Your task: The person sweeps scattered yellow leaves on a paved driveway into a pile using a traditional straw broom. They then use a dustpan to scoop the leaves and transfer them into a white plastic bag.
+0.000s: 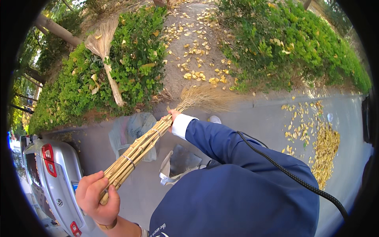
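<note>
Hands (96, 193) grip bundled straw broom (142, 146).

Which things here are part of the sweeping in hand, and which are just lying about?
In use: bamboo broom, gripped by left hand and right hand; yellow leaf pile on the pavement.

Lying about: second broom on the hedge, silver car, grey sack.

Rough, matt bamboo-stalk broom (136, 152)
</note>
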Demonstrator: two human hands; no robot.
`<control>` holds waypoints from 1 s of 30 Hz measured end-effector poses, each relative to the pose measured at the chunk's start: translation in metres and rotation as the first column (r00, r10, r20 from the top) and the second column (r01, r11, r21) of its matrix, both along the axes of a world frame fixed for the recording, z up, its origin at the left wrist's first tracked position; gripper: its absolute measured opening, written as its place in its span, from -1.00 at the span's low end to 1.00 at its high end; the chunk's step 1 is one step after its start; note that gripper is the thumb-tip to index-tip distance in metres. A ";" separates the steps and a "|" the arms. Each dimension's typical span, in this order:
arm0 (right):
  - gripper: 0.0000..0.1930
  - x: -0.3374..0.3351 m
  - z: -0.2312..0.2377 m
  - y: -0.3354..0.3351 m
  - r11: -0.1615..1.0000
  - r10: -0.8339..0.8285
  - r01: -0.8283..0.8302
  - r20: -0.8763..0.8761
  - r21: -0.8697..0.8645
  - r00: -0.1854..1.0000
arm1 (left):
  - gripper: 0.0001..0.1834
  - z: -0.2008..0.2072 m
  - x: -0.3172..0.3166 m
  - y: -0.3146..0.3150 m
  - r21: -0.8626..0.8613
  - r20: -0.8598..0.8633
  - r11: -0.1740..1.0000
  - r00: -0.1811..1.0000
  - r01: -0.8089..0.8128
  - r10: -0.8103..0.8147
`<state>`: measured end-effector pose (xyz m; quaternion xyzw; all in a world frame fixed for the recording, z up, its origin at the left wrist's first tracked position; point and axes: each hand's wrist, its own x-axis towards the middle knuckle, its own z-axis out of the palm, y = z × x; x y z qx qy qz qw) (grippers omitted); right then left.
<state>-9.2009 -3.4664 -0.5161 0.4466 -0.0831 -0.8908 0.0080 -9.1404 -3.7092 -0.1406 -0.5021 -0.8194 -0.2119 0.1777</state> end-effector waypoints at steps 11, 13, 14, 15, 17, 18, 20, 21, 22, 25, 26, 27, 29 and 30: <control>-0.70 -0.188 0.036 0.292 0.845 0.195 -0.086 -0.154 0.528 0.969 | -0.72 -0.041 -0.037 0.243 -0.050 -0.139 0.999 0.990 0.004 -0.011; -0.70 -0.198 0.056 0.330 0.817 0.263 -0.123 -0.174 0.563 0.949 | -0.70 -0.044 -0.040 0.261 -0.006 -0.115 0.997 0.990 -0.080 0.079; -0.71 -0.200 0.068 0.342 0.816 0.266 -0.129 -0.168 0.563 0.949 | -0.71 -0.040 -0.042 0.265 0.017 -0.062 0.992 0.990 -0.127 0.128; -0.71 -0.196 0.077 0.351 0.774 0.298 -0.176 -0.105 0.609 0.949 | -0.72 -0.033 -0.043 0.265 0.041 -0.015 0.985 0.985 -0.170 0.171; -0.71 -0.176 0.085 0.355 0.777 0.303 -0.154 -0.147 0.611 0.942 | -0.75 -0.018 -0.050 0.264 0.094 0.079 0.972 0.975 -0.215 0.208; -0.68 -0.162 0.083 0.350 0.841 0.239 -0.117 -0.169 0.528 0.956 | -0.76 -0.010 -0.060 0.262 0.129 0.126 0.967 0.971 -0.219 0.203; -0.70 -0.134 0.067 0.340 0.859 0.220 -0.150 -0.089 0.489 0.971 | -0.79 -0.004 -0.086 0.264 0.223 0.306 0.944 0.937 -0.243 0.169; -0.67 -0.125 0.054 0.335 0.884 0.165 -0.139 -0.019 0.446 0.986 | -0.79 -0.003 -0.099 0.268 0.122 0.353 0.956 0.912 -0.266 0.209; -0.67 -0.120 0.039 0.335 0.928 0.145 -0.147 0.029 0.343 0.989 | -0.80 -0.002 -0.114 0.272 0.014 0.396 0.959 0.882 -0.284 0.256; -0.69 -0.155 -0.001 0.346 0.839 0.218 -0.257 0.136 0.480 0.966 | -0.78 -0.020 -0.144 0.314 0.079 0.384 0.949 0.888 -0.304 0.253; -0.70 -0.174 -0.008 0.350 0.823 0.233 -0.295 0.185 0.486 0.955 | -0.78 -0.014 -0.159 0.327 0.175 0.361 0.935 0.904 -0.308 0.231; -0.72 -0.194 -0.013 0.353 0.854 0.229 -0.249 0.101 0.457 0.968 | -0.79 -0.007 -0.165 0.341 0.176 0.333 0.942 0.918 -0.286 0.216; -0.80 -0.262 -0.009 0.396 0.829 0.325 -0.309 0.048 0.466 0.944 | -0.78 0.007 -0.187 0.374 0.051 0.093 0.988 0.986 -0.146 0.141; -0.82 -0.291 -0.002 0.421 0.815 0.367 -0.320 -0.002 0.484 0.930 | -0.76 0.007 -0.198 0.394 -0.042 0.020 0.992 0.992 -0.120 0.121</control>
